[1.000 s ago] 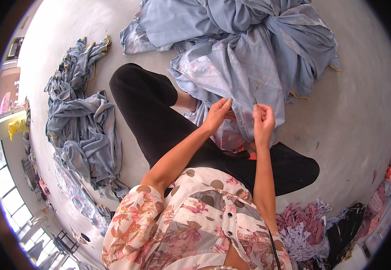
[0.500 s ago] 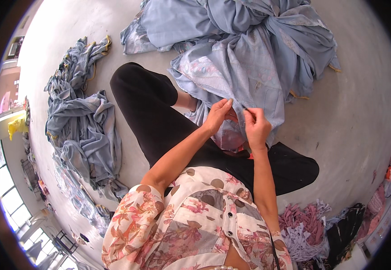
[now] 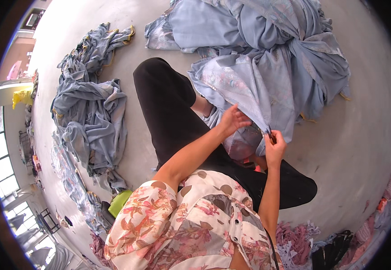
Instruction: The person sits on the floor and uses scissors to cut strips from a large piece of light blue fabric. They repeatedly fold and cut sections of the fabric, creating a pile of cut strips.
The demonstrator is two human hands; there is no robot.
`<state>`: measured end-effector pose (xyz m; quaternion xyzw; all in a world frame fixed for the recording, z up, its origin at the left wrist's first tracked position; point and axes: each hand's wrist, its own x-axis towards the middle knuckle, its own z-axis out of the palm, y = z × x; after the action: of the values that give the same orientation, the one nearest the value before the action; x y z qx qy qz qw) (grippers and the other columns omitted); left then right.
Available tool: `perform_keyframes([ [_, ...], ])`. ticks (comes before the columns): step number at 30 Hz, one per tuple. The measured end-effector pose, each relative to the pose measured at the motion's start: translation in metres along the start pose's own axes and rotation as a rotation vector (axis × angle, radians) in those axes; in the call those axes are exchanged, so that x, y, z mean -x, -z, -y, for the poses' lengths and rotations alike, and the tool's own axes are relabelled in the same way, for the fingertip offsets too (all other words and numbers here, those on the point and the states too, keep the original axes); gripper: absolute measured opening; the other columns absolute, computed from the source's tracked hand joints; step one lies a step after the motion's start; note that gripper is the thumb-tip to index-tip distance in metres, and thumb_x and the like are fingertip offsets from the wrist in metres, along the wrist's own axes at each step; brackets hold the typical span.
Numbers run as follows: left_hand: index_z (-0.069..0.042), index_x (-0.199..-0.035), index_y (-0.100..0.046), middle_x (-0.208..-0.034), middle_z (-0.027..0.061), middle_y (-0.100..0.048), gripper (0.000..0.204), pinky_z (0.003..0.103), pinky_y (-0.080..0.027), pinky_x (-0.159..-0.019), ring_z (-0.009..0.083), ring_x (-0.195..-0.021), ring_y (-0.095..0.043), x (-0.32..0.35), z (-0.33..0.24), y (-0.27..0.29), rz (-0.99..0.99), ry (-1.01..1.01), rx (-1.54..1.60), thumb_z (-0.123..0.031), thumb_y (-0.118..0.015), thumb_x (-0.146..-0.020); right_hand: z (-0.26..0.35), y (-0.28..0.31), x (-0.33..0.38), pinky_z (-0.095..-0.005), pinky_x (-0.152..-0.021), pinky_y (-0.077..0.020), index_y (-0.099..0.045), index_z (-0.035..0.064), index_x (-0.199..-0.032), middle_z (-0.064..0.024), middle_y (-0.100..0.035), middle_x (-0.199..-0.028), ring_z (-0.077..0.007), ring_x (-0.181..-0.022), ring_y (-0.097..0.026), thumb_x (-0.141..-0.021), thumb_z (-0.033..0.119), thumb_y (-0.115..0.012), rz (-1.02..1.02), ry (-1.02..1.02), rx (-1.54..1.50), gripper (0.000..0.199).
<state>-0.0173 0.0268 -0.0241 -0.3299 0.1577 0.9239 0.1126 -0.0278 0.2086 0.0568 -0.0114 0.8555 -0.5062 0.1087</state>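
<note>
Just above my lap, my right hand (image 3: 275, 147) is closed around a small dark tool (image 3: 272, 137); its kind is hard to make out. An edge of the blue-grey patterned cloth (image 3: 267, 81) is drawn to a point at those fingertips. My left hand (image 3: 234, 120) is open beside the cloth, palm partly turned up and fingers apart, holding nothing. The cloth runs from my hands up into a big rumpled heap ahead of me, and part of it drapes between my legs.
A long pile of similar cloth (image 3: 89, 117) with yellow edging lies on the floor to my left. Near my left elbow is a bright green object (image 3: 120, 203). Pink and white fabric scraps (image 3: 292, 238) sit at the lower right. My bent legs in black trousers (image 3: 164, 103) flank the cloth.
My left hand has come off the cloth and opened. My right hand has drawn the cloth's edge to the right and down. The view has shifted, bringing the green object into sight.
</note>
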Motion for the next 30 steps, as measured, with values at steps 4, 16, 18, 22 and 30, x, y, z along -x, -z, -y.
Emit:
perform_keyframes([
  [4, 0.001, -0.11, -0.048, -0.111, 0.0152, -0.056, 0.035, 0.046, -0.044, -0.087, 0.0302, -0.103, -0.054, -0.016, -0.014, 0.01, -0.129, -0.106, 0.177, -0.025, -0.035, -0.09, -0.014, 0.035, 0.014, -0.0203, -0.059, -0.0404, -0.055, -0.0022, -0.083, 0.0011, -0.053, -0.069, -0.0047, -0.065, -0.048, -0.078, 0.005, -0.064, -0.023, -0.033, -0.089, 0.012],
  [16, 0.004, -0.11, -0.051, -0.108, 0.0179, -0.058, 0.035, 0.041, -0.048, -0.086, 0.0295, -0.098, -0.058, 0.008, -0.01, -0.018, 0.209, -0.106, -0.186, -0.026, -0.042, -0.094, -0.074, 0.097, 0.023, -0.0228, -0.054, -0.0381, -0.054, -0.0013, -0.081, 0.0003, -0.05, -0.066, -0.0072, -0.059, -0.044, -0.079, 0.007, -0.061, -0.273, -0.054, 0.145, 0.012],
  [18, 0.005, -0.109, -0.051, -0.108, 0.0178, -0.058, 0.035, 0.039, -0.049, -0.084, 0.028, -0.097, -0.059, 0.016, -0.014, -0.026, 0.225, -0.088, -0.297, -0.026, -0.044, -0.093, -0.087, 0.095, 0.018, -0.025, -0.055, -0.0399, -0.054, -0.0016, -0.081, -0.0023, -0.052, -0.065, -0.0093, -0.058, -0.047, -0.078, 0.006, -0.061, -0.297, -0.067, 0.218, 0.01],
  [22, 0.006, -0.109, -0.052, -0.103, 0.0161, -0.06, 0.037, 0.035, -0.05, -0.081, 0.0244, -0.093, -0.06, 0.027, -0.013, -0.03, 0.218, -0.097, -0.51, -0.026, -0.046, -0.093, -0.101, 0.094, 0.013, -0.0274, -0.057, -0.042, -0.055, -0.0016, -0.081, -0.0062, -0.054, -0.065, -0.0122, -0.059, -0.051, -0.077, 0.005, -0.059, -0.309, -0.112, 0.287, 0.009],
  [30, 0.005, -0.102, -0.058, -0.093, 0.0116, -0.063, 0.035, 0.03, -0.05, -0.077, 0.0181, -0.084, -0.061, 0.024, 0.019, -0.025, 0.284, -0.113, -0.748, -0.027, -0.049, -0.092, -0.121, 0.097, 0.021, -0.0271, -0.056, -0.0417, -0.055, -0.0017, -0.082, -0.0041, -0.055, -0.065, -0.0109, -0.058, -0.049, -0.077, 0.005, -0.059, -0.336, -0.119, 0.313, 0.009],
])
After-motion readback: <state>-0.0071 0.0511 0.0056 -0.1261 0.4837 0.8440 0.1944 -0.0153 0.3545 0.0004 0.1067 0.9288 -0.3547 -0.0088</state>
